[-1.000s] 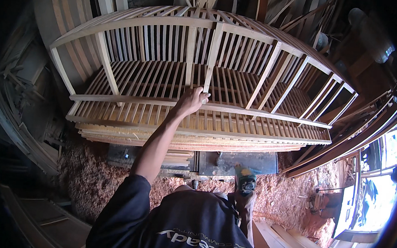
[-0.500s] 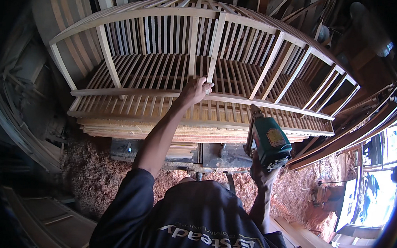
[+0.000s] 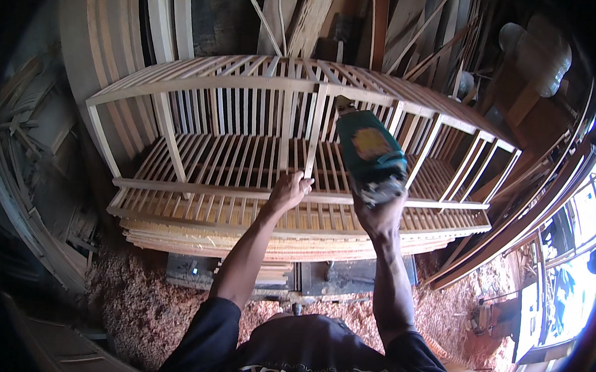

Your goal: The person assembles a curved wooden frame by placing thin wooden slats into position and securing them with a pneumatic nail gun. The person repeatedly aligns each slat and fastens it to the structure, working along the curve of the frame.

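Note:
A slatted wooden frame (image 3: 216,81) like a long crate lies before me, with uprights between its top rail and its front lower rail (image 3: 234,191). Near the middle, my left hand (image 3: 289,191) is closed on the lower end of a wooden upright (image 3: 315,133), just above the lower rail. Another upright stands close on its left. My right hand (image 3: 380,217) grips a teal nail gun (image 3: 371,139), raised over the frame. The tool's nose is by the top rail, right of the held upright; whether it touches wood I cannot tell.
Stacked boards (image 3: 295,245) and a dark metal machine table (image 3: 330,278) lie under the frame. Reddish wood shavings (image 3: 129,312) cover the floor. Planks (image 3: 161,24) lean behind the frame, and long curved boards (image 3: 511,234) lie at the right.
The nail gun has moved up and left, from below the lower rail to near the top rail. My left hand stays on the same upright. The view has tilted upward.

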`<control>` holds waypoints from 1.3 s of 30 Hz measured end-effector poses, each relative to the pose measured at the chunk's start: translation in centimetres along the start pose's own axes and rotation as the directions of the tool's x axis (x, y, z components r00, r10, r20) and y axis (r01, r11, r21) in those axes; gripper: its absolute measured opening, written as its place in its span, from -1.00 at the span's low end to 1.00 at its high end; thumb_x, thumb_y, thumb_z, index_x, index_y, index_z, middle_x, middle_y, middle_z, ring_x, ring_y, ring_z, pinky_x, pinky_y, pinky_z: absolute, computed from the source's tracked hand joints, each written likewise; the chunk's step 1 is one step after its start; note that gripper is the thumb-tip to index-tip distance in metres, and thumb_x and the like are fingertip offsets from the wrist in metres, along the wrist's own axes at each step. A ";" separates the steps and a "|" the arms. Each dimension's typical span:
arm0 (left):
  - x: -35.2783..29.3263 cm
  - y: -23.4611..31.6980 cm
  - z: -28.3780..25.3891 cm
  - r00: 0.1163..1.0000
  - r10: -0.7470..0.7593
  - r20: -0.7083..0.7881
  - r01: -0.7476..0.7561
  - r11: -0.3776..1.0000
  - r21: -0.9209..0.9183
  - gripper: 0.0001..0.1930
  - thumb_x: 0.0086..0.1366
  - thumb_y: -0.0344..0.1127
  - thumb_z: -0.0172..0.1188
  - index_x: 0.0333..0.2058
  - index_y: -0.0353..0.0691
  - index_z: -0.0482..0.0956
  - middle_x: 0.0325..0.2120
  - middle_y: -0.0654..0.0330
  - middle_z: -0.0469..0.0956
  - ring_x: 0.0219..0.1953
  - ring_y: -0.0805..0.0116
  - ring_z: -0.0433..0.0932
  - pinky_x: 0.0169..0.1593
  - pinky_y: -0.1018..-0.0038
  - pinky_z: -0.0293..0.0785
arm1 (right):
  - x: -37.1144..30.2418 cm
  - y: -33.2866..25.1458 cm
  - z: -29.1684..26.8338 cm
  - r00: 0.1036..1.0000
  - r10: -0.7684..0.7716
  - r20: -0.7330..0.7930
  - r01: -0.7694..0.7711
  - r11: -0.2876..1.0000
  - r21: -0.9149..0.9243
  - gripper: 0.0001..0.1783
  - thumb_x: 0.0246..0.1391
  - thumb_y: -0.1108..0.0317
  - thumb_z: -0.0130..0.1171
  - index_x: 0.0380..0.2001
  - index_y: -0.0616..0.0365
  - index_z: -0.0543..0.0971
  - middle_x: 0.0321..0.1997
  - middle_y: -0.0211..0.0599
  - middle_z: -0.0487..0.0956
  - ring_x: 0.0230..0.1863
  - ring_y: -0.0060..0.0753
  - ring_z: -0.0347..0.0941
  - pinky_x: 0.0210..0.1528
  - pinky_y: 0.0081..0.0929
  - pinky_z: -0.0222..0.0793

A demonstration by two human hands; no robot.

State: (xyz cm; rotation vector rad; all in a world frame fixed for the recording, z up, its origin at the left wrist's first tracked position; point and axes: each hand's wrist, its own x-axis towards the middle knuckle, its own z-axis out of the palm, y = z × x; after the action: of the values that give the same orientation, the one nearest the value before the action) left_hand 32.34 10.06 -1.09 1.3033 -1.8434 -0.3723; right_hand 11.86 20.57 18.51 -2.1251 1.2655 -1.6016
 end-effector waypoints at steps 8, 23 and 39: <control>-0.3 1.2 -0.3 0.976 -0.209 0.068 0.209 0.978 -0.002 -0.63 0.39 -0.07 0.03 -0.36 -0.32 0.50 -0.50 0.06 0.65 -0.41 0.10 0.65 -0.31 0.24 0.54 | 4.1 0.3 3.4 0.973 0.199 0.114 -0.170 0.960 -0.224 -0.58 -0.21 0.31 0.33 -0.20 0.21 0.56 -0.41 0.09 0.61 -0.28 0.14 0.57 -0.25 -0.12 0.50; -0.1 2.3 -0.9 0.954 -0.280 0.105 0.283 0.959 -0.014 -0.67 0.38 -0.08 0.06 -0.33 -0.30 0.48 -0.50 0.05 0.66 -0.39 0.13 0.68 -0.37 0.27 0.56 | 4.8 1.1 3.9 0.956 0.270 0.113 -0.238 0.941 -0.239 -0.68 -0.17 0.35 0.29 -0.28 0.25 0.59 -0.42 0.09 0.62 -0.29 0.13 0.59 -0.20 -0.14 0.51; -0.1 1.8 -0.5 0.980 -0.196 0.041 0.196 0.980 -0.009 -0.68 0.36 -0.10 0.09 -0.33 -0.30 0.51 -0.55 0.03 0.62 -0.48 0.09 0.64 -0.42 0.24 0.53 | 4.3 1.4 3.5 0.979 0.158 0.130 -0.136 0.978 -0.158 -0.66 -0.19 0.38 0.30 -0.28 0.30 0.58 -0.44 0.09 0.62 -0.31 0.09 0.60 -0.23 -0.19 0.51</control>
State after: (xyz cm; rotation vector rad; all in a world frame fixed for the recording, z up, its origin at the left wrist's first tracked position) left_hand 31.63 11.05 0.33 1.4833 -1.7463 -0.5178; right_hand 14.35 15.50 19.23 -2.1292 1.4967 -1.3098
